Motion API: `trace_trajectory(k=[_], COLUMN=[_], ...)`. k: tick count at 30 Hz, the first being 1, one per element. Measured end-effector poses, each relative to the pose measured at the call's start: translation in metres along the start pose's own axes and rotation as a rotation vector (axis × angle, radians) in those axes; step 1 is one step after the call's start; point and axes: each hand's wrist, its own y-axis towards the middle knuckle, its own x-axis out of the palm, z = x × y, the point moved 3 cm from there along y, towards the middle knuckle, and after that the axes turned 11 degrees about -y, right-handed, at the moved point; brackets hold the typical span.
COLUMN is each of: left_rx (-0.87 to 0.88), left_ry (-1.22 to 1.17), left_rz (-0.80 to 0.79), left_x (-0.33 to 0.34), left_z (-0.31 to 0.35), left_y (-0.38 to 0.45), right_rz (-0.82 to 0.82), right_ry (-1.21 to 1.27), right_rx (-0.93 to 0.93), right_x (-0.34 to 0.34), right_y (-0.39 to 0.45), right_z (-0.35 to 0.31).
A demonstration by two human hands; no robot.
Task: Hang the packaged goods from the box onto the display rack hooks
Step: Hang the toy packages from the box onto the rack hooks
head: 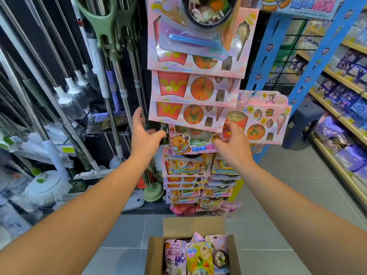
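Head view, looking down: a pink toy food pack point(256, 124) is pinched at its lower left corner by the right hand point(232, 143), thumb and fingers curled onto the card, so it's held tilted beside the display rack point(190, 80). Nothing is held by the left hand point(143, 132); its fingers are spread loose near the rack's left edge, close to a capybara-print pack point(193, 142). For this step, the hanging packs should probably be steadied with the free hand while the punched header slot gets lined up with a hook, which can't be made out from here. The pack's flat, stiff card with clear plastic windows, so it'll likely swing if let go early. More glossy pouches are waiting in the cardboard box point(155, 255) on the tiled floor.
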Motion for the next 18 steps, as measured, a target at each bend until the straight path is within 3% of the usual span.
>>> trace_trajectory(k=[7, 18], left_rx=[0.008, -0.248], left_ry=[0.153, 0.295], left_rz=[-0.190, -0.187], left_x=[0.011, 0.015], left_z=[0.004, -0.075], left_y=[-0.022, -0.091], right_rz=[0.002, -0.270], right_ry=[0.115, -0.003], right_rx=[0.078, 0.127], right_x=[-0.012, 0.020], right_y=[-0.007, -0.080], right_z=[0.000, 0.065])
